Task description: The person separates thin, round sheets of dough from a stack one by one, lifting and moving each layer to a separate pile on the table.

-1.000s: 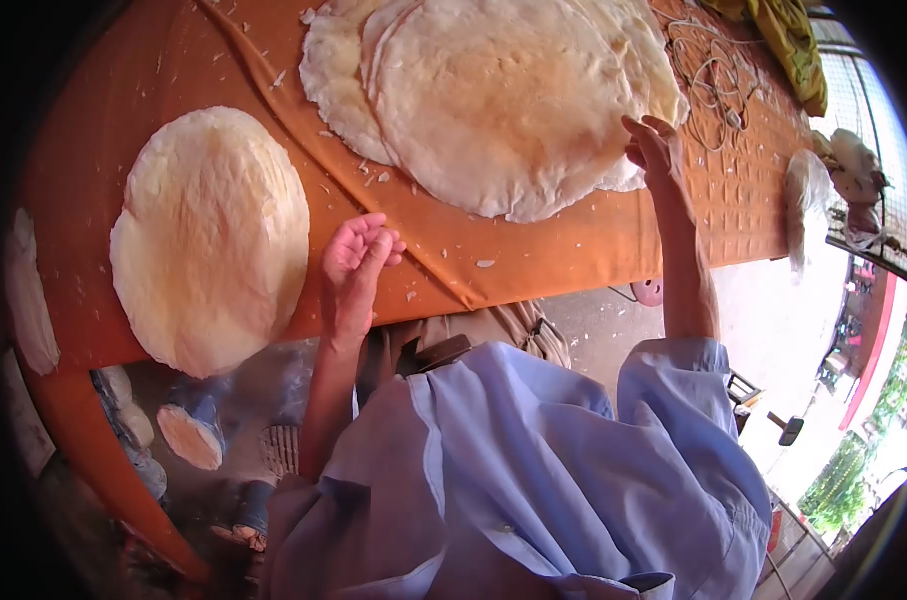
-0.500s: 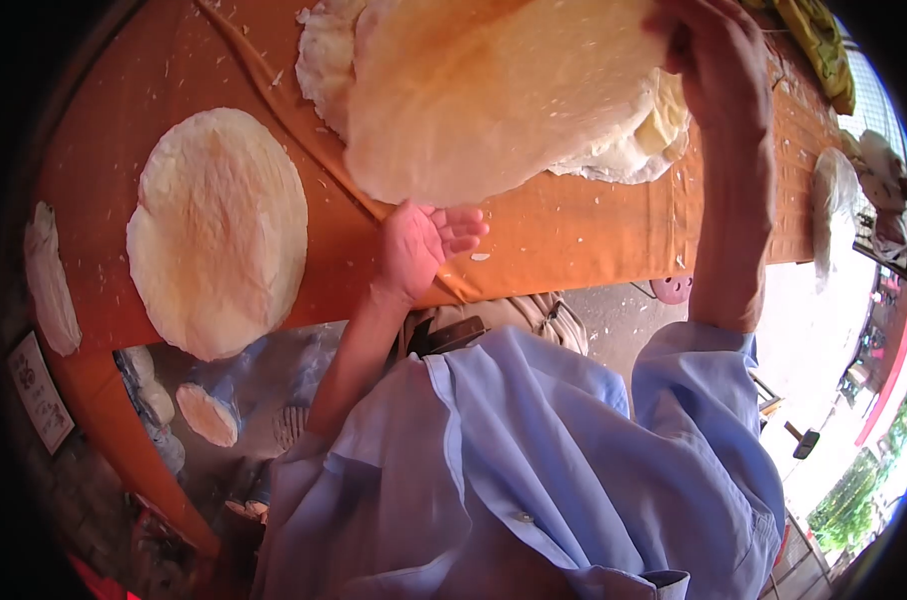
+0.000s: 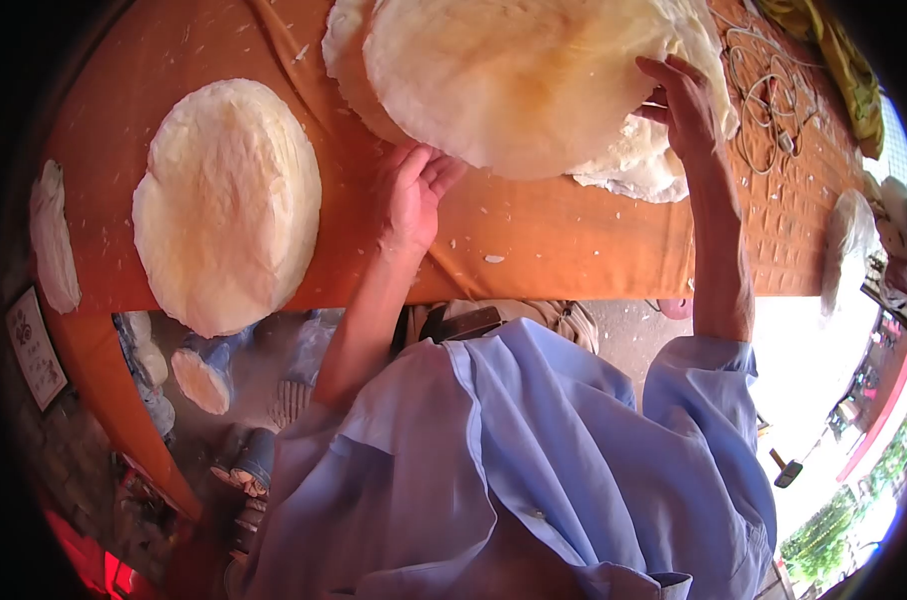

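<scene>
A large, thin round flatbread (image 3: pixel 504 80) lies over a stack of similar pale sheets (image 3: pixel 629 170) at the top of the view. My left hand (image 3: pixel 414 200) is at its near left edge, fingers curled and closed against the rim; the fingertips are partly hidden. Over at the right edge is my right hand (image 3: pixel 689 110), its thumb and forefinger apart on either side of the rim. A second round flatbread (image 3: pixel 229 205) rests by itself to the left, its near edge overhanging the table edge.
An orange cloth covers the table (image 3: pixel 574 250), scattered with pale crumbs. A coiled cable (image 3: pixel 774 115) lies at the right, near a yellow-green cloth (image 3: pixel 834 70). Another pale folded sheet (image 3: pixel 54 235) sits at the far left. Shod feet (image 3: pixel 204 375) show below.
The upper flatbread has shifted right and settled over the stack. My right hand has come down along its right edge. My left hand has moved up to the rim, its fingers curling in.
</scene>
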`<move>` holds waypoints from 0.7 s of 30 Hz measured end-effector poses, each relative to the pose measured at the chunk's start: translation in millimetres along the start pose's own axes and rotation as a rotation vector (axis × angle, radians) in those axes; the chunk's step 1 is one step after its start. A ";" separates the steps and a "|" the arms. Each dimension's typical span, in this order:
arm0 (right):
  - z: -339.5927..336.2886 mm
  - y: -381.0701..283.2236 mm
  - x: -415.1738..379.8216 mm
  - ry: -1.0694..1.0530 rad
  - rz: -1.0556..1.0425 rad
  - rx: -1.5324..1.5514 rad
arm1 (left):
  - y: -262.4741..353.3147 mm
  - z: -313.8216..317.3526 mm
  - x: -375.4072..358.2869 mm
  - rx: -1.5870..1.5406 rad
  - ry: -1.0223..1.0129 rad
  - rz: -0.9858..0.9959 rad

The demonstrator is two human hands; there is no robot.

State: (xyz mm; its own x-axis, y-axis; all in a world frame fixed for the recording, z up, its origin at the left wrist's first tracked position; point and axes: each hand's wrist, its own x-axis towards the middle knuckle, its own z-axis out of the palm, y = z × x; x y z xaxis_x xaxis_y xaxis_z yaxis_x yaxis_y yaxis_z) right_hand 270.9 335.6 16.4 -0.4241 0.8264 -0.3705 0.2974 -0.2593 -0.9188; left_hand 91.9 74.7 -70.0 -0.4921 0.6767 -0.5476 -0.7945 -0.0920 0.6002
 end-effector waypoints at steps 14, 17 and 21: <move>71.2 -155.9 -8.5 -0.487 -0.562 0.588 | -6.8 -5.5 43.7 -0.083 -0.078 0.010; 32.3 -105.8 30.2 -0.354 -0.301 0.606 | 0.4 -6.2 31.1 -0.065 0.003 0.030; 25.6 -17.1 57.2 -0.219 -0.045 0.363 | 2.4 1.7 16.7 -0.140 -0.046 0.018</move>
State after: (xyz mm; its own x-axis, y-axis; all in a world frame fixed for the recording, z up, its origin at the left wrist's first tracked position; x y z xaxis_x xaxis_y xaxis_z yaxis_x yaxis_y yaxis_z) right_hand 219.7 374.5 7.5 -0.6129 0.7254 -0.3134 -0.0295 -0.4174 -0.9083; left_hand 82.3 87.1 -76.7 -0.4922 0.7067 -0.5082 -0.8293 -0.2031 0.5207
